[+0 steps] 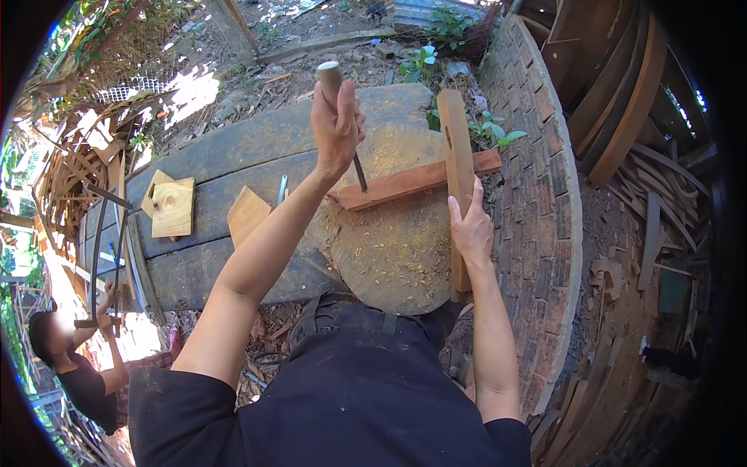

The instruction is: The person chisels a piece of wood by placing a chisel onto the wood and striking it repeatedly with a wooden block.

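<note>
My left hand [336, 128] is wrapped round the pale wooden handle of a chisel [330, 75]. Its thin dark blade slants down, and the tip shows over the left end of a reddish wooden bar [424, 184]; whether it touches cannot be told. My right hand [472, 229] grips the near part of a lighter brown wooden beam [457, 144], thumb and index finger lying along it. A slot shows in that beam's far half. It crosses over the right part of the reddish bar. Beneath both is a rounded wooden slab [389, 268] strewn with shavings.
A weathered plank bench [210, 268] extends left, bearing several pale wood pieces [173, 208]. A low brick wall [537, 194] borders the right side, with curved timbers [634, 101] beyond. Another person [89, 381] at the left holds a long-framed tool. Scrap wood [70, 179] lies heaped there.
</note>
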A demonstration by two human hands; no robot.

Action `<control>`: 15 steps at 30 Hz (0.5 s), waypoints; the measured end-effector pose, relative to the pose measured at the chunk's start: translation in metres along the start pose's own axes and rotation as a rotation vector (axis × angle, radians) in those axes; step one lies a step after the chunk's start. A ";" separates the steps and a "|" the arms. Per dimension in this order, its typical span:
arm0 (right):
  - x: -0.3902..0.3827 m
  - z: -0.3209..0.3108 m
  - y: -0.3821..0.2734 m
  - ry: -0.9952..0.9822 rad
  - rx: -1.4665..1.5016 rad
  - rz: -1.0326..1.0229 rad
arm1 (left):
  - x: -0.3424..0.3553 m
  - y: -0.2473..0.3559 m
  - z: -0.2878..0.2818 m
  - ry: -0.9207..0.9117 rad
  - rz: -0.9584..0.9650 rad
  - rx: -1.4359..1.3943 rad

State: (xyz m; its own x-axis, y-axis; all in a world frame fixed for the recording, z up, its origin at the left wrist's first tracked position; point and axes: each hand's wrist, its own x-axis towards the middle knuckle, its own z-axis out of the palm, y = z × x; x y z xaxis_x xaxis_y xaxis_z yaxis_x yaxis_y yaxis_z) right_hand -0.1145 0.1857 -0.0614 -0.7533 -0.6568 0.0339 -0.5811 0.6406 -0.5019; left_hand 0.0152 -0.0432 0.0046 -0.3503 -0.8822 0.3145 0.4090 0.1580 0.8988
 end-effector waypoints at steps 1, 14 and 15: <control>0.000 0.000 0.001 0.001 0.001 0.001 | 0.000 -0.002 0.003 -0.007 -0.011 -0.008; 0.001 -0.007 -0.001 -0.009 0.043 0.004 | -0.029 -0.004 0.018 -0.153 0.335 0.398; 0.006 -0.014 0.004 -0.028 0.101 0.007 | -0.028 -0.007 0.022 -0.150 0.316 0.374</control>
State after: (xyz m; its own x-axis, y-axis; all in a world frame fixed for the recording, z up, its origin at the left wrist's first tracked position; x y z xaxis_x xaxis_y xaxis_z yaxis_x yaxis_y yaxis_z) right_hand -0.1257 0.1905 -0.0509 -0.7473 -0.6645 0.0066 -0.5411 0.6026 -0.5865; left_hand 0.0034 -0.0094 -0.0036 -0.3866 -0.6970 0.6039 0.1946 0.5785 0.7921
